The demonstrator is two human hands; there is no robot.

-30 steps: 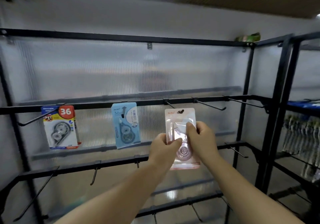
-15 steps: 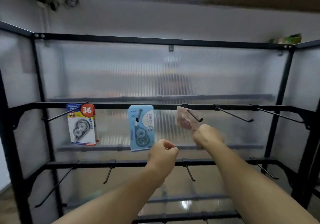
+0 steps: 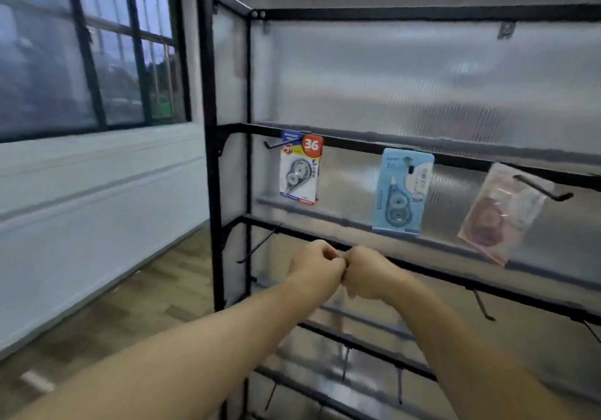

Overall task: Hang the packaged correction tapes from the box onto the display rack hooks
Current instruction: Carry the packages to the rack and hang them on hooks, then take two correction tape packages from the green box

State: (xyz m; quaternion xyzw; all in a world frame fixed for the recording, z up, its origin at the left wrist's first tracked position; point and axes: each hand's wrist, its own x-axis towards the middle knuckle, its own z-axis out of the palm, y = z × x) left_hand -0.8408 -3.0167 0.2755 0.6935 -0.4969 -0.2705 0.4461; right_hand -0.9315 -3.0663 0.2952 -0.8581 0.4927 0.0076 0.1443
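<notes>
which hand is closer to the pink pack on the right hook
Right. The right hand sits below-left of the pink pack; the left hand is farther left.

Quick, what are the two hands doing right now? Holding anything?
Left hand: closed, fingers curled, nothing visible in it.
Right hand: closed, fingers curled, nothing visible in it; the two fists touch.

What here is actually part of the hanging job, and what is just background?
Part of the job:
- 36 pack, blue pack and pink pack, all hanging on hooks
- display rack
- empty hook
- left hand and right hand, curled, knuckles touching

Just there:
- window
- wooden floor

The box is out of view.
</notes>
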